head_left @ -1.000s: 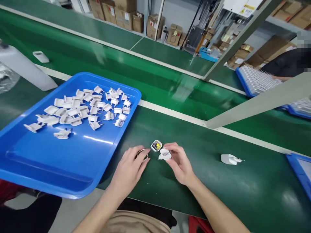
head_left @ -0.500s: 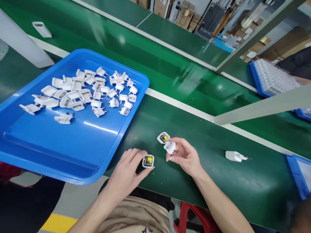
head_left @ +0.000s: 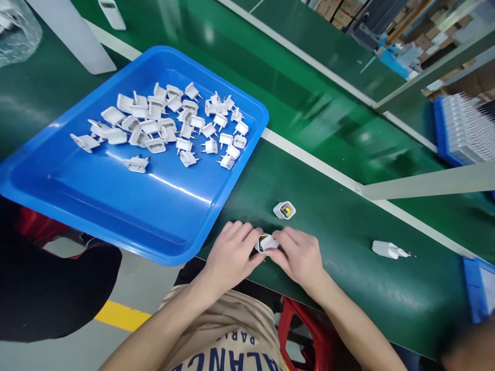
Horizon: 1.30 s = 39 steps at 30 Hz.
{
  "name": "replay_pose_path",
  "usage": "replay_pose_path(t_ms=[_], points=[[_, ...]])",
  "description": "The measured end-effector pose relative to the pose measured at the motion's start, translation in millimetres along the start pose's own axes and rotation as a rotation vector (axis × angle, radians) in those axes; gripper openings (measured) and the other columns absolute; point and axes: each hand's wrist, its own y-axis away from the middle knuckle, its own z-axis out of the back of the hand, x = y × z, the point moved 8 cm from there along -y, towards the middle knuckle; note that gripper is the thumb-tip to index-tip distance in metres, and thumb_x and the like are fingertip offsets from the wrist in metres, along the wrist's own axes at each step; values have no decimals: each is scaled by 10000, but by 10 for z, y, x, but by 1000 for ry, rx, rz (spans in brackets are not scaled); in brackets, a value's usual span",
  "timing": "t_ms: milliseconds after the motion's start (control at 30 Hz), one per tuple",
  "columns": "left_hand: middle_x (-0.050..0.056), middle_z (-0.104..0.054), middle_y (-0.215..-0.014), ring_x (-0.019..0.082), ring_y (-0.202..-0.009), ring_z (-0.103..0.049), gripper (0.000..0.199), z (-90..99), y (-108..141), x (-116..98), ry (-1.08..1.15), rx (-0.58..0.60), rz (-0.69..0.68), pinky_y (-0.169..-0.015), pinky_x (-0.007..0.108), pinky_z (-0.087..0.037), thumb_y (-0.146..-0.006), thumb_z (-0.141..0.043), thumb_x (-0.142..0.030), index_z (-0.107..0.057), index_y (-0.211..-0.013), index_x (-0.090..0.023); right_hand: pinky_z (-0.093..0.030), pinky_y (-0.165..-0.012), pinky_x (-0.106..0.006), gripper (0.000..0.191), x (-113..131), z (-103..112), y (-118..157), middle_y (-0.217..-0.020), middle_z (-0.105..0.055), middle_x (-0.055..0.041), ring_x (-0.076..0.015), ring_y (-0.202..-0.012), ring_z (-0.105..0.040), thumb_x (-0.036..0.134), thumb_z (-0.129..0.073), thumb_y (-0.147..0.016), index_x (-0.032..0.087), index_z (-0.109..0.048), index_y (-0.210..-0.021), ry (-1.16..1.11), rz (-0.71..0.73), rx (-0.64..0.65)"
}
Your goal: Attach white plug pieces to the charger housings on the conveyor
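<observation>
Holding a small white case in the left hand, with thumb and fingers closed on its sides. Pinching a white cap in the right hand, right at the mouth of that case. Looks partway on at best: can see dark and yellow bits inside, by the cap's left side, so not shut yet. Cannot tell if touching all the way around. Just past the hands, on the green table, can see another white case lying with its mouth open, yellow and black bits showing, and no cap on. Seems untouched by any cap, so open too. Well off to the right of the hands, can see a white plug on its side, with pins poking out at the end. Looks closed up, so can count as done, though too small to check well. Up and to the left of the hands, can see a blue tray with a big messy bunch of loose white caps. Seems like just one done near the hands, one being worked on, one open, and lots of caps unused.
</observation>
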Motion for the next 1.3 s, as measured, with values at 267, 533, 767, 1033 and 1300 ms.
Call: replay_pose_path(t_ms=[267,533,767,1033,1300], points=[[52,-678,-972,251,-850,-529,224,-25,24,55,98,19,-19,-762,404,-384,-989,-674,-339,-621,-1117,-162,-422,-597,-299,253,162,-28,-49,-724,-622,-11,-143,-610,-543,345,-513,-1100,139,-658,-1070,95,200,208],[46,-663,-940,252,-844,-535,160,-25,20,75,96,36,-1,-764,410,-384,-973,-679,-280,-644,-1090,-177,-492,-636,-313,137,188,13,-57,-856,-696,-39,-174,-697,-645,289,-565,-1081,193,-637,-1146,112,173,341],[44,-667,-935,244,-842,-550,182,-25,16,79,113,41,0,-749,400,-374,-1000,-667,-330,-641,-1095,-178,-474,-613,-313,113,95,-27,-58,-795,-668,-19,-164,-650,-609,240,-556,-1079,200,-656,-1111,57,120,312],[50,-667,-939,246,-830,-543,179,-45,2,74,107,63,-1,-745,405,-375,-1017,-634,-327,-644,-1103,-170,-401,-614,-345,127,182,-82,-65,-772,-662,-26,-162,-647,-556,154,-546,-1062,154,-661,-1008,188,186,374],[52,-663,-929,251,-837,-539,191,-46,-4,59,78,73,-5,-753,409,-367,-1011,-632,-305,-644,-1132,-158,-315,-585,-356,162,179,-114,-13,-700,-567,-11,-171,-624,-455,101,-519,-1031,182,-649,-982,219,144,318]])
